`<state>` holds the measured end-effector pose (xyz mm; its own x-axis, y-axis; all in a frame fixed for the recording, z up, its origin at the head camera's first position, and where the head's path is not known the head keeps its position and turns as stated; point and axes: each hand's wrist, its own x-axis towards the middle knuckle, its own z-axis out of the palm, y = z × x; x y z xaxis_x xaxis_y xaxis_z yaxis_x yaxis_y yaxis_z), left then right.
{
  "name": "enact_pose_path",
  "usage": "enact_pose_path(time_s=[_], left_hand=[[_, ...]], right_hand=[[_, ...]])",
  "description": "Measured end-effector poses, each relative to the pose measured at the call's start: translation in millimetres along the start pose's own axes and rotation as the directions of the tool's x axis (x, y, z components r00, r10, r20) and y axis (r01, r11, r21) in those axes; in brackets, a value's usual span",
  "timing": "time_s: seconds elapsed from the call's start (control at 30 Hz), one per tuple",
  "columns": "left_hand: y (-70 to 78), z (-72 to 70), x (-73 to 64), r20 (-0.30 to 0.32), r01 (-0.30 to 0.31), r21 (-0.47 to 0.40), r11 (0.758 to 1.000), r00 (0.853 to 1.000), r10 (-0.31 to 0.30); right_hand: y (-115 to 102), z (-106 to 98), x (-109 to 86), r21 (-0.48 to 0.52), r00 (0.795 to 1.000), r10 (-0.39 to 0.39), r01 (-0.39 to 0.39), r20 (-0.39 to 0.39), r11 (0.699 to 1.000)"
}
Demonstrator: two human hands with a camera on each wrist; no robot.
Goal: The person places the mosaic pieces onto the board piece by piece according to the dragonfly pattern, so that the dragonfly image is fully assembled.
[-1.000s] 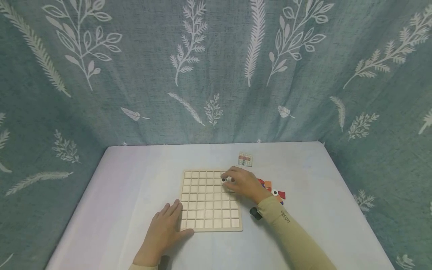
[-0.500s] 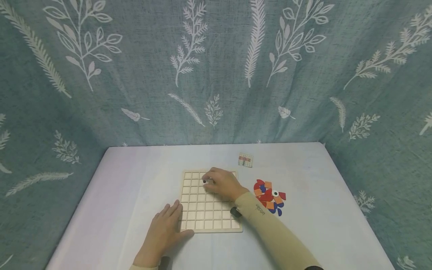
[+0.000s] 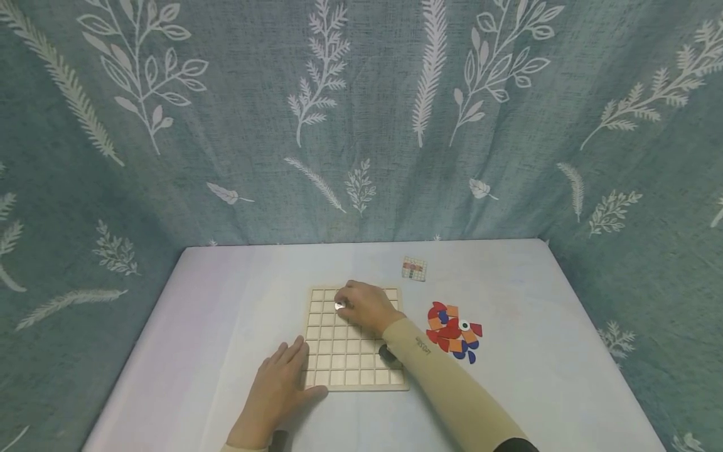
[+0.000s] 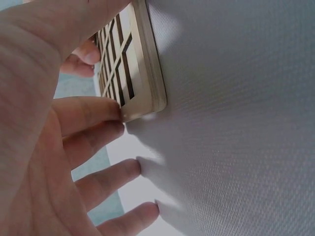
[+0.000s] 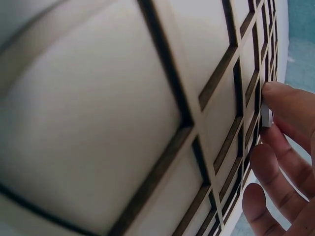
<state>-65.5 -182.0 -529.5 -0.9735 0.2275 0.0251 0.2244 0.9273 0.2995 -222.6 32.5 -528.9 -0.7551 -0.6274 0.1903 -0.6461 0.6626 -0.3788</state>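
A wooden grid board (image 3: 337, 361) with raised dividers lies flat on the white table. My right hand (image 3: 367, 307) is over its upper part, thumb and fingers pinching a small white piece (image 3: 339, 306) with a dark spot. Seen from the right wrist, that white piece (image 5: 267, 116) is right at the dividers, partly hidden by the thumb. My left hand (image 3: 275, 382) rests at the board's lower left corner with its fingers spread. In the left wrist view, the index fingertip meets the corner of the board (image 4: 150, 73), and other fingertips touch the table.
Right of the board lies a loose cluster of red, orange and blue flat pieces (image 3: 452, 331), with a white eye-like piece (image 3: 464, 325) among them. A small printed pattern card (image 3: 414, 269) lies behind the board. A patterned curtain (image 3: 361, 125) hangs around the table.
My right hand has moved left across the board's upper rows with the white piece, then slowed and turned slightly. The coloured pieces came fully into view. My left hand has stayed at the corner.
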Motion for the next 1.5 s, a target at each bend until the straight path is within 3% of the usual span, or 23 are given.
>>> enact_pose_path(time_s=[0.43,0.67,0.83,1.07,1.33,1.5], left_hand=[[0.3,1.6,0.5,-0.029,-0.015,0.006,1.0,0.999,0.015],[1.6,0.0,0.9,-0.018,-0.014,0.005,1.0,1.0,0.014],[2.5,-1.0,2.0,-0.001,-0.014,0.011,1.0,1.0,0.014],[3.8,-2.8,2.5,0.016,-0.004,0.014,1.0,1.0,0.004],[-0.8,0.0,2.9,-0.017,-0.019,0.016,1.0,1.0,0.019],[-1.0,4.0,2.2,0.012,0.0,0.004,1.0,1.0,0.0]], right_hand=[[0.6,3.2,0.7,-0.05,0.999,0.027,-0.028,-0.021,0.998],[0.4,2.4,-2.9,-0.038,1.0,0.028,-0.028,-0.012,0.999],[-1.5,-4.8,-12.3,0.004,0.998,0.04,-0.04,-0.051,0.999],[-2.5,-21.1,-43.2,0.103,0.982,0.105,-0.089,-0.156,0.991],[14.0,-44.3,-90.2,0.076,0.932,0.083,-0.059,-0.353,0.995],[30.8,-58.9,-119.6,0.044,0.904,0.094,-0.083,-0.418,0.996]])
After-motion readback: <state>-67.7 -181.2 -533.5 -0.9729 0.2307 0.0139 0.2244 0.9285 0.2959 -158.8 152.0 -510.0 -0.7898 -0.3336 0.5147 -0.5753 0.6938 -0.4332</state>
